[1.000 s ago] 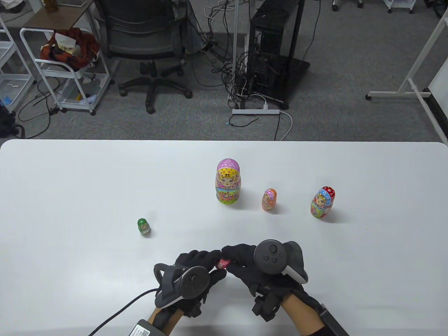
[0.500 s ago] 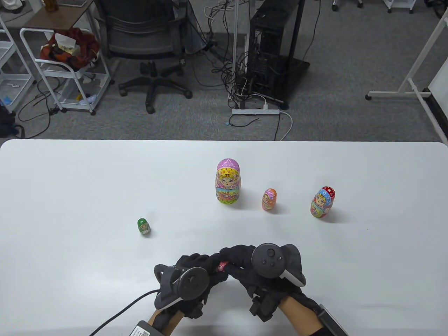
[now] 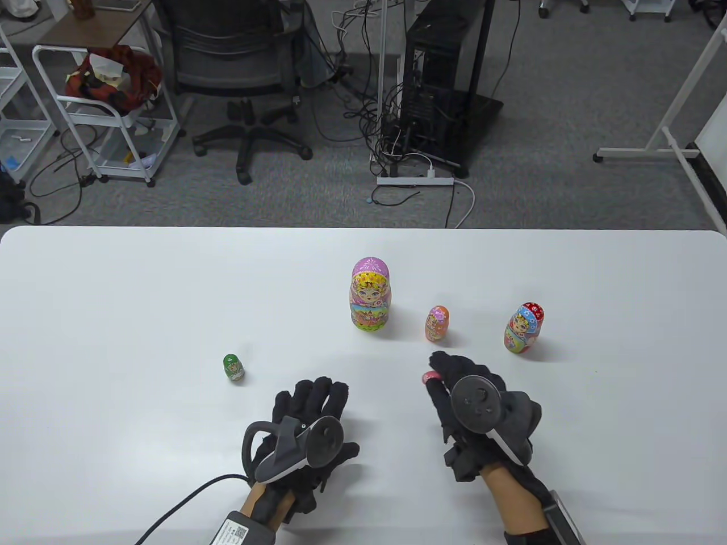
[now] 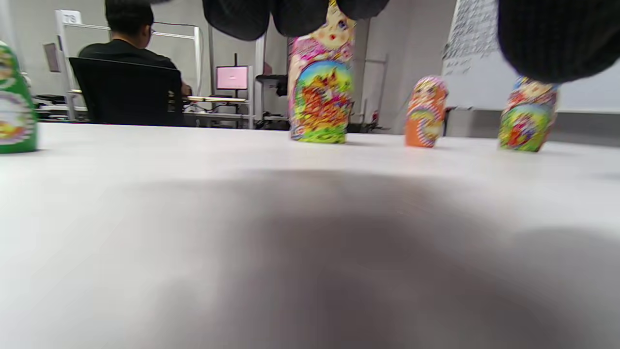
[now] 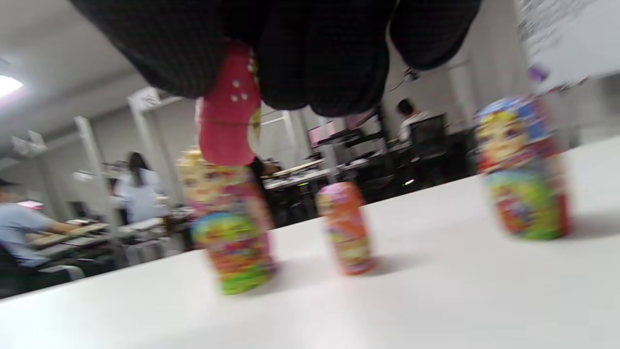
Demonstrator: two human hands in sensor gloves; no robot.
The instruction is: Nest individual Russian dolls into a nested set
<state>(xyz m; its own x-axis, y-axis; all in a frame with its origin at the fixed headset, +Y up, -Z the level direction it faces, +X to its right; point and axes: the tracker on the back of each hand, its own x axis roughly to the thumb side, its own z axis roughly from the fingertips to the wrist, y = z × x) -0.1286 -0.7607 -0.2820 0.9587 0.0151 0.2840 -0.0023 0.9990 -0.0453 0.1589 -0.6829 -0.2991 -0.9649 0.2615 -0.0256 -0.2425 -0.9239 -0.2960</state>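
My right hand (image 3: pixel 440 372) pinches a small pink doll (image 3: pixel 430 377) above the table, just in front of the orange doll (image 3: pixel 437 324); in the right wrist view the pink doll (image 5: pixel 227 116) hangs from my fingertips (image 5: pixel 310 68). My left hand (image 3: pixel 312 406) lies flat on the table with fingers spread and holds nothing. The tall pink-and-yellow doll (image 3: pixel 370 293) stands mid-table, the red-and-blue doll (image 3: pixel 523 328) to its right, and the tiny green doll (image 3: pixel 233 367) to the left. The left wrist view shows the tall doll (image 4: pixel 320 92), orange doll (image 4: pixel 426 112) and green doll (image 4: pixel 14 106).
The white table (image 3: pixel 113 295) fills the lower half of the table view. Beyond its far edge stand an office chair (image 3: pixel 238 74), a white cart (image 3: pixel 108 108), a computer tower (image 3: pixel 443 74) and cables. A cable (image 3: pixel 187 499) trails from my left wrist.
My hands have parted. The right hand carried the pink doll up and to the right, toward the orange doll. The left hand let go, slid left and flattened.
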